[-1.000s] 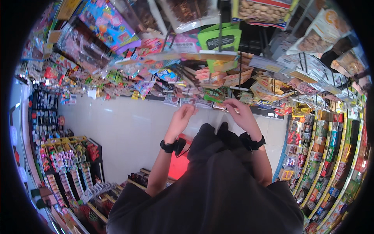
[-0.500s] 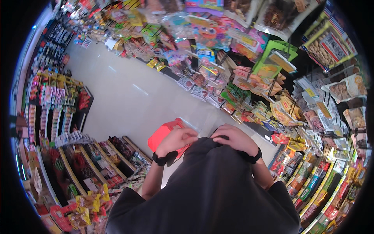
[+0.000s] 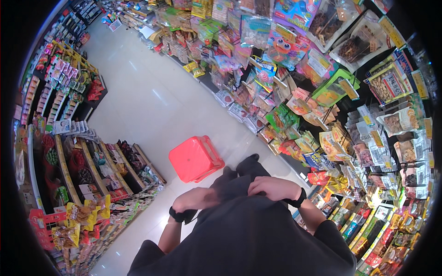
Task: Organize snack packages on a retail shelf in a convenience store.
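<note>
Against the front of my black shirt (image 3: 258,230), my right hand (image 3: 275,187) is closed, with its fingers curled on the cloth near the hem. My left hand (image 3: 198,198) is at the shirt's left side, its fingertips smeared by motion, so I cannot make out whether it grips the fabric. Each wrist wears a black band. Just beyond my left hand, a red plastic stool (image 3: 189,160) stands on the floor, apart from both hands. My dark trouser legs and a dark shoe (image 3: 252,158) show beyond the hem.
A tall display of hanging snack bags (image 3: 285,115) runs along my right. Low shelving with slanted compartments (image 3: 87,170) stands at my left, with yellow snack packs (image 3: 83,218) hanging at its near end. Another goods shelf (image 3: 69,87) lies farther off, across the pale shiny floor (image 3: 147,106).
Both hands have come lower, nearer my body. The red stool, partly covered by my left hand before, now shows whole. My view has shifted, and my legs show more.
</note>
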Available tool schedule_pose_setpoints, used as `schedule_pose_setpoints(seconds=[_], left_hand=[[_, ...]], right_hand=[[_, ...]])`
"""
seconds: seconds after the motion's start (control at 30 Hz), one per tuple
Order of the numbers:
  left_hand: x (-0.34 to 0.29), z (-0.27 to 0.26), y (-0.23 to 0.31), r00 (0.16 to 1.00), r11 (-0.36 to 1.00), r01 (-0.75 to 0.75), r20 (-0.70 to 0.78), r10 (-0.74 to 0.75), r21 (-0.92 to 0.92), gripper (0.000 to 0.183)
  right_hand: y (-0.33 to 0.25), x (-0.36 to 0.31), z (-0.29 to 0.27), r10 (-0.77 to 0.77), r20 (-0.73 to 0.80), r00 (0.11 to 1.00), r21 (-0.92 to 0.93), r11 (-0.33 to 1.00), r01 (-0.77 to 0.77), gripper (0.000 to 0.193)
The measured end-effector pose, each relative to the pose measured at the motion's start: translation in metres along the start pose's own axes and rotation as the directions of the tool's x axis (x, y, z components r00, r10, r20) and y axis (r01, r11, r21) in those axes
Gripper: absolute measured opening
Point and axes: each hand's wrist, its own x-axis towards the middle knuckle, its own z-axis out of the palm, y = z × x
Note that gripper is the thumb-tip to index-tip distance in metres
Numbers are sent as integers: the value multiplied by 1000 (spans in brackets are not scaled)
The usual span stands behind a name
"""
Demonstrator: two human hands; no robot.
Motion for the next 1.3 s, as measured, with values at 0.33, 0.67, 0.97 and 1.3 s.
schedule_pose_setpoints(seconds=[0.33, 0.67, 0.97, 1.3], left_hand=[[-80, 47, 6, 954, 987, -70, -300, 23, -145, 21], [-88, 59, 12, 952, 992, -29, -299, 66, 126, 19], [-50, 49, 31, 893, 948, -168, -450, 30, -270, 11], [-4, 18, 42, 987, 983, -33, -159, 4, -183, 17]], right_hand=[[-19, 25, 3, -200, 100, 975, -177, 960, 215, 26], [13, 46, 20, -162, 182, 970, 26, 987, 160, 22], [25, 29, -39, -338, 8, 941, -168, 927, 334, 13], [46, 19, -57, -246, -65, 967, -133, 963, 236, 14]])
